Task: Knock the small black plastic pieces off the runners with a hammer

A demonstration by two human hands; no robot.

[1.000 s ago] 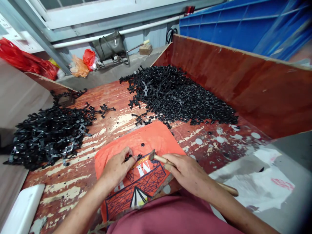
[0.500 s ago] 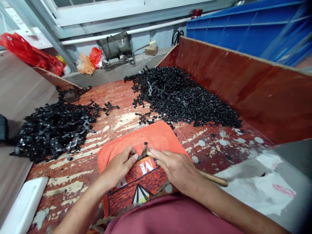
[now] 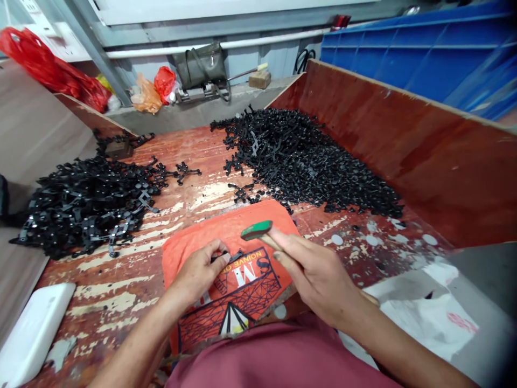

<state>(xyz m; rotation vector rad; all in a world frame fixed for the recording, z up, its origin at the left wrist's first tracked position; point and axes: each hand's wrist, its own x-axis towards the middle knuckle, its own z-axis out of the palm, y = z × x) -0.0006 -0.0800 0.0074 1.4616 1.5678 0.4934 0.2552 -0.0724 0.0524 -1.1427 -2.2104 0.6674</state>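
Note:
My left hand (image 3: 204, 272) pinches a small black linkage piece (image 3: 236, 256) over an orange printed cloth (image 3: 194, 231) in front of me. My right hand (image 3: 313, 267) is wrapped round the wooden handle of a hammer with a green-topped head (image 3: 257, 230). The hammer head is raised just above and to the right of the black piece, apart from it. A heap of black linkages (image 3: 89, 205) lies to the left, and a larger heap of small black parts (image 3: 307, 161) spreads behind the cloth to the right.
Red-brown boards (image 3: 404, 156) wall the worktable (image 3: 133, 275) on the right, with a blue crate (image 3: 404, 64) behind. A white case (image 3: 36, 328) lies at the front left. White sheeting (image 3: 424, 318) is at the front right. A dark bag (image 3: 202, 66) stands at the back.
My right hand has lifted, and the hammer head has turned to show its green face. My left hand keeps its pinch on the black piece. The view has shifted slightly.

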